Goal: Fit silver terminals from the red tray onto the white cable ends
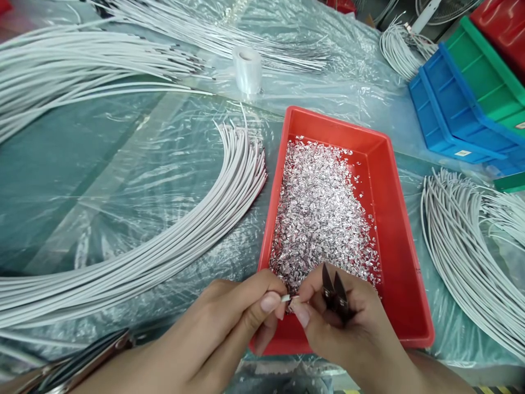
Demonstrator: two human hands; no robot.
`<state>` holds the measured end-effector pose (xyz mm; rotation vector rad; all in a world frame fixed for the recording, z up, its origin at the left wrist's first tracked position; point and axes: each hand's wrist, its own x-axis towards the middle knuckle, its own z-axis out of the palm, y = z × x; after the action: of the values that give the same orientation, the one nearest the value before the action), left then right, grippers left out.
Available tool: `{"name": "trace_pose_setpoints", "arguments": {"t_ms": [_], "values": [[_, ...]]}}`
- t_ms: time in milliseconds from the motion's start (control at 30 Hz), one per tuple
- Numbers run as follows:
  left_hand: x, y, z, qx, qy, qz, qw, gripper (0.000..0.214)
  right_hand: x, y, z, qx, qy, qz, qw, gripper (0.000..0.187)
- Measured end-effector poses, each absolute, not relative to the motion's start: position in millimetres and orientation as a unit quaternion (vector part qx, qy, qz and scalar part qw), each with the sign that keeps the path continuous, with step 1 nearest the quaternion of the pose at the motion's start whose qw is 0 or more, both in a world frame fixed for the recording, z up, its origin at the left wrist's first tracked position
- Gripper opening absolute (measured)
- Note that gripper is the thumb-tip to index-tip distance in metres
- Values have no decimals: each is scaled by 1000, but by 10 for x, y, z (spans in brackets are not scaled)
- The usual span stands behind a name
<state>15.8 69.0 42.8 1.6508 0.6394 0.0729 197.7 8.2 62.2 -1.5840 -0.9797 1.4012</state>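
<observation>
Over the near edge of a red tray (404,241), my left hand (229,317) is closed, pinching the end of a white cable (285,298). The thumb and forefinger of my right hand (353,323) pinch the thin wire tip that comes out of that end. Dark pointed snips (335,290) are tucked in the same right hand, blades up and slightly apart, with their handles hidden by the fingers. A heap of small silvery foil scraps (324,208) lies in the tray below both hands.
Left of the tray lies a thick bundle of white cables (197,230). More cable bundles (102,54) stretch across the back left, and another bundle (455,241) is at the right. A clear film roll (247,71) stands behind. Blue bins (455,104) and a green bin (484,71) are stacked back right.
</observation>
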Motion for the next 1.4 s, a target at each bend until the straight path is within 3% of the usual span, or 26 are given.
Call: {"name": "trace_pose_setpoints", "arguments": {"t_ms": [267,433,567,700,833,1000,1167,1267,1400], "values": [[237,750,494,667,297,14,683,40,2043,100,690,-631,-405,547,373,9],[282,748,499,538,304,42,785,41,2122,87,757,-647,-458,487,367,9],[337,791,487,442,258,26,859,40,2151,50,805,-667,-461,412,415,16],[362,813,475,475,235,71,845,37,2189,22,835,-688,-457,357,436,37],[344,753,529,624,239,124,734,26,2298,21,841,-717,-456,305,430,14],[294,599,633,799,234,223,507,16,2485,37,859,-704,-489,258,446,40],[231,460,630,919,150,326,167,20,2627,59,870,-682,-526,234,451,26],[215,409,614,925,106,363,42,24,2675,60,857,-670,-518,254,467,12],[217,330,651,914,116,388,-16,25,2738,49,832,-672,-501,241,489,35]]}}
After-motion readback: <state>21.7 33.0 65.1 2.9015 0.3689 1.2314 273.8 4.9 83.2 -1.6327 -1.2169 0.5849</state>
